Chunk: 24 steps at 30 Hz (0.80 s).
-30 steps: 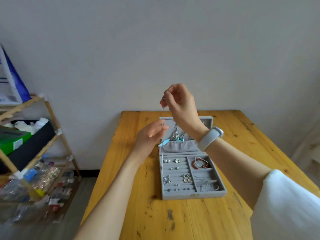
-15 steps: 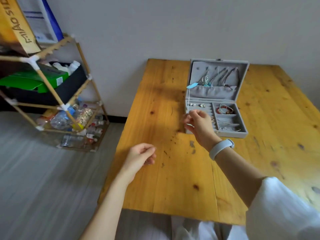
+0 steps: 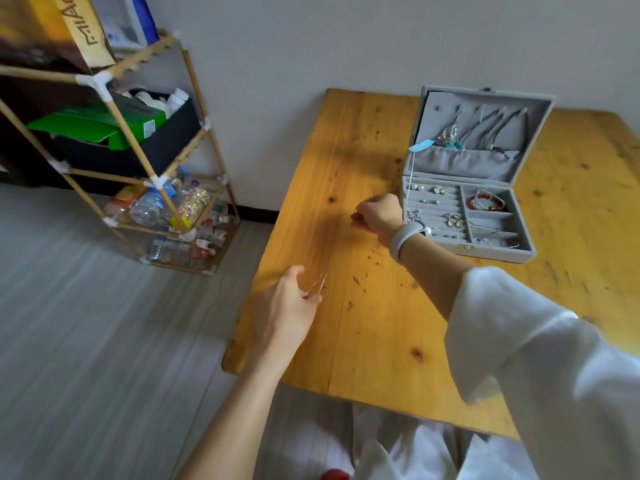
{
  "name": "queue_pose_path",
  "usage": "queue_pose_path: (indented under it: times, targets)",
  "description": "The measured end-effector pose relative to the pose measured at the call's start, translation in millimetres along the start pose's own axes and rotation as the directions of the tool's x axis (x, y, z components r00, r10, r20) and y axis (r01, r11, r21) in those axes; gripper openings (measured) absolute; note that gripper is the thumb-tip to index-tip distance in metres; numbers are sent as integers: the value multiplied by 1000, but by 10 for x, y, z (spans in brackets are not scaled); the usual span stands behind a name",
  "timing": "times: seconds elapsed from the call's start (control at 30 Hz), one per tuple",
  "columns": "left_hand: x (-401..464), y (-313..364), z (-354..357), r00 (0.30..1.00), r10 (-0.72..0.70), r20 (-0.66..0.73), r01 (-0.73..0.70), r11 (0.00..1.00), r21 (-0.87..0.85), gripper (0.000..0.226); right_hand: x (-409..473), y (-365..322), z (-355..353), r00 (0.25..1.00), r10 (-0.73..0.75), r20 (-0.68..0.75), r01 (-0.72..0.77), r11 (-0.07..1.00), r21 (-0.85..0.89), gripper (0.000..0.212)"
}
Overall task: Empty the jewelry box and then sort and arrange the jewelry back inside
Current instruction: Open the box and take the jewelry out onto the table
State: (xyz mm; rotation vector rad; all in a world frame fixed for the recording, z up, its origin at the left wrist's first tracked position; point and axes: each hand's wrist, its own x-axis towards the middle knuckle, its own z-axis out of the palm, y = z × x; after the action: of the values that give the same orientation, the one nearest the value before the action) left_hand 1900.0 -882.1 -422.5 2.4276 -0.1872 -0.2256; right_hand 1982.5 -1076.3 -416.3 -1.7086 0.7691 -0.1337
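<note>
A grey jewelry box (image 3: 502,254) stands open at the back right of the wooden table (image 3: 363,150). Its lid holds hanging necklaces and a blue tag (image 3: 420,146); the tray holds earrings and a red bracelet (image 3: 485,202). Left of the box, my right hand (image 3: 377,216) is curled and pinches something small at its fingertips, apparently one end of a thin silver necklace (image 3: 320,280). My left hand (image 3: 291,303) pinches the necklace's near end, low over the table's left edge. Only the stretch by my left hand shows clearly.
A bamboo shelf (image 3: 194,98) stands on the floor left of the table, with a black bin, a green box (image 3: 97,128) and plastic bottles (image 3: 156,206). The table's left edge runs just under my left hand. A white wall is behind.
Both hands came down from above the box to the table left of it, drawing the thin necklace out. My left hand, empty half a second ago, now pinches the necklace. The view swung down and left.
</note>
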Motion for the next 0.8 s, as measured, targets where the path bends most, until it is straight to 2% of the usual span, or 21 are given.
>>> queue_pose_path:
  times: [0.07,0.17,0.4,0.47,0.53,0.57,0.63,0.7,0.8]
  targets:
    - [10,-20,16,1000,-13,13,13,1000,3,57,68,13,67,997,-72,-14,69,985,-157,16]
    - [16,-37,21,1000,1,7,-2,997,77,52,99,44,143,981,-194,1,178,896,-406,21]
    - [-6,-179,61,985,167,-46,-151,957,247,46,141,148,164,941,-327,89,315,748,-585,29]
    - [-16,-241,56,969,239,-61,-217,944,247,46,35,201,119,884,-448,132,433,682,-589,35]
    - [-42,-314,70,938,332,-96,-304,926,225,39,-101,312,53,757,-603,252,602,494,-627,41]
    - [-61,-352,86,917,381,-116,-350,909,225,33,-151,387,21,707,-617,345,651,378,-658,44]
    - [-101,-415,121,875,465,-138,-424,871,249,24,-194,519,-31,692,-526,495,675,228,-702,47]
    - [-140,-474,139,840,532,-111,-487,828,279,29,-155,593,-61,728,-430,534,653,200,-730,48]
    - [-193,-562,138,810,584,-58,-537,777,328,34,-89,566,-55,758,-378,531,626,192,-756,49]
